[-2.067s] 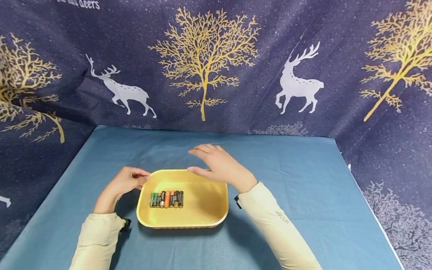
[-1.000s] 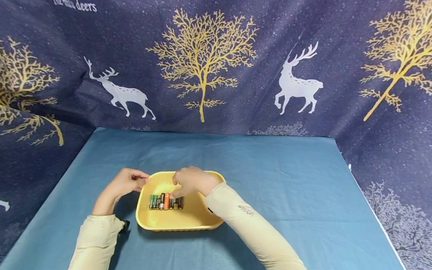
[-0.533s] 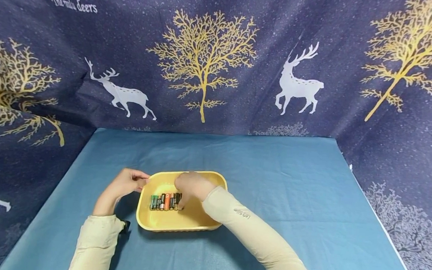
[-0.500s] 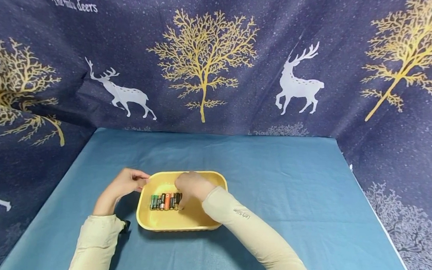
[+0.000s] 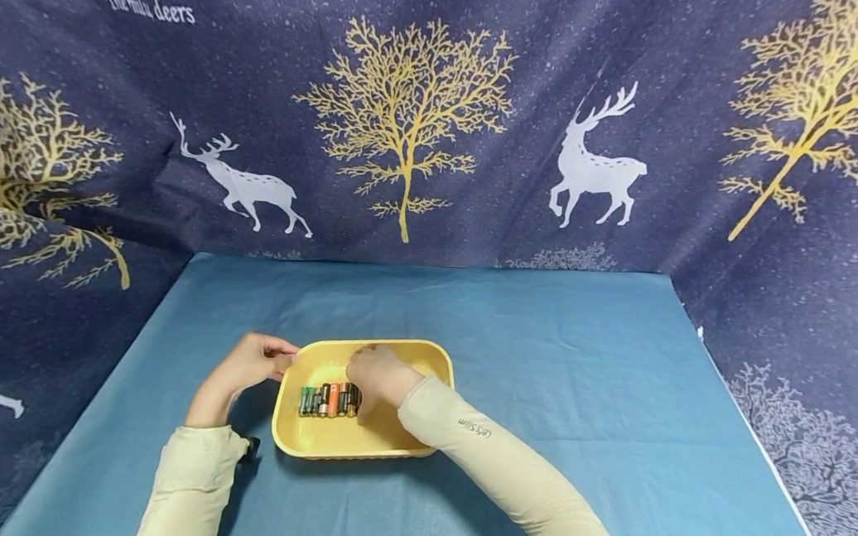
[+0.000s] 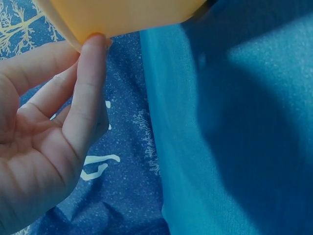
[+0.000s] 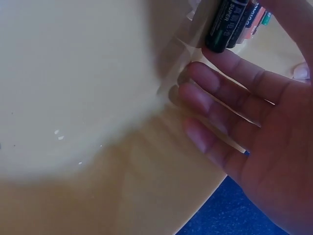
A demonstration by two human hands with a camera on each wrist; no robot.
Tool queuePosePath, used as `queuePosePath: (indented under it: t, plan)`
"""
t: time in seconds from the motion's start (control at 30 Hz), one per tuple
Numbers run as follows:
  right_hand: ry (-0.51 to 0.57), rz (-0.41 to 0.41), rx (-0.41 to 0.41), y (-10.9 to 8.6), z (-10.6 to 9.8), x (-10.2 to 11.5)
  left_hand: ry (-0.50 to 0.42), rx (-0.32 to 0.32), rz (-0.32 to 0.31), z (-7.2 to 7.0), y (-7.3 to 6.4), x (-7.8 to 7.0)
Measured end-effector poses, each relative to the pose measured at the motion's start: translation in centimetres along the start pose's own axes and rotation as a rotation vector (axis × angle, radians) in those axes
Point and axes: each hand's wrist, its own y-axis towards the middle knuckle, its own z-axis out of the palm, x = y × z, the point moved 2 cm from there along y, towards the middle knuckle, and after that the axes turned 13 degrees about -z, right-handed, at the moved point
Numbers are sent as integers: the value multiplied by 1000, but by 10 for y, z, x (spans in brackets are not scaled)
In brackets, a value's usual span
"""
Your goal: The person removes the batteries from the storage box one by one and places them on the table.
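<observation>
A yellow plastic basin (image 5: 327,442) stands on the blue cloth, with a row of several AA-type batteries (image 5: 333,400) side by side in its left half. My left hand (image 5: 245,363) pinches the basin's far left corner between thumb and fingers, as the left wrist view also shows. Inside the basin, my right hand (image 5: 380,372) is at the right end of the row. In the right wrist view its index fingertip touches one end of a black battery (image 7: 226,24), and the thumb reaches toward the other end, partly out of frame. The remaining fingers hang loosely by the basin wall.
Blue cloth (image 5: 555,393) covers the table around the basin. Behind and beside it hangs a dark blue curtain (image 5: 477,221) printed with gold trees and white deer. The basin's floor (image 5: 387,435) continues right of the batteries.
My right hand has come down from above the basin's far rim into the basin, then shifted slightly right to the end of the battery row. The left hand has kept its grip.
</observation>
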Motion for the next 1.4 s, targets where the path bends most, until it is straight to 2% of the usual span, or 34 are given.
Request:
queuePosePath:
  t: [0.3, 0.63, 0.87, 1.1, 1.4]
  plan:
    - [-34, 28, 20, -3, -1, 3, 1, -9, -5, 1, 2, 4]
    - [-71, 7, -41, -9, -7, 3, 3, -17, 7, 0, 1, 3]
    - [-10, 6, -85, -16, -16, -1, -2, -28, 6, 1, 3, 4]
    - [42, 27, -143, -32, -35, -13, -15, -35, 7, 2, 3, 4]
    - [-28, 6, -196, -55, -53, -27, -15, -34, 5, 1, 2, 4]
